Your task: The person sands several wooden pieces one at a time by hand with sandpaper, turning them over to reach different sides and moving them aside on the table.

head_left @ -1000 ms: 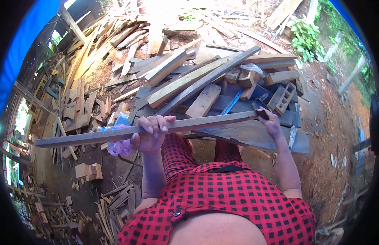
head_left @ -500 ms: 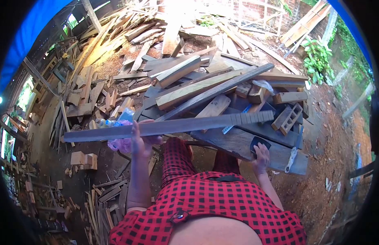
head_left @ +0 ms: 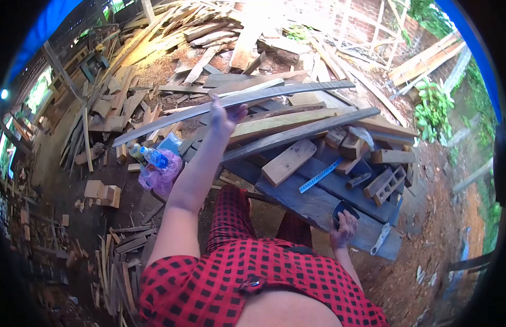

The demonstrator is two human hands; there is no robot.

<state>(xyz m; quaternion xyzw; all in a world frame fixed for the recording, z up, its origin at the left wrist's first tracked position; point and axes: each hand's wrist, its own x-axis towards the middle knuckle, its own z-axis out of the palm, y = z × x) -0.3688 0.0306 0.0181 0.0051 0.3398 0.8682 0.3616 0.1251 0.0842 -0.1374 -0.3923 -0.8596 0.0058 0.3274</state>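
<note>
My left hand [head_left: 225, 119] is raised over the pile, its thumb against a long, slim wooden strip [head_left: 171, 120] that it holds near the middle. The strip slants up to the right and has crosswise grooves near its far right end. Low on the right, my right hand [head_left: 344, 228] grips a small flat black sheet [head_left: 345, 209], which looks like sandpaper, over the dark plank bench [head_left: 296, 201]. To the right of that hand lies a whitish, narrow tool [head_left: 380, 238] at the bench's edge.
Timber beams [head_left: 302, 134] are heaped at the back of the bench. A blue ruler [head_left: 319, 176] and a slotted wooden block [head_left: 391, 186] lie on it. To the left are a pink plastic bag [head_left: 164, 177], bottles [head_left: 153, 157] and wood blocks [head_left: 103, 193]. Offcuts [head_left: 127, 256] cover the ground.
My left hand has carried the wooden strip up and away from me, tilting its grooved end higher. The right hand with the black sheet has moved slightly down and toward me.
</note>
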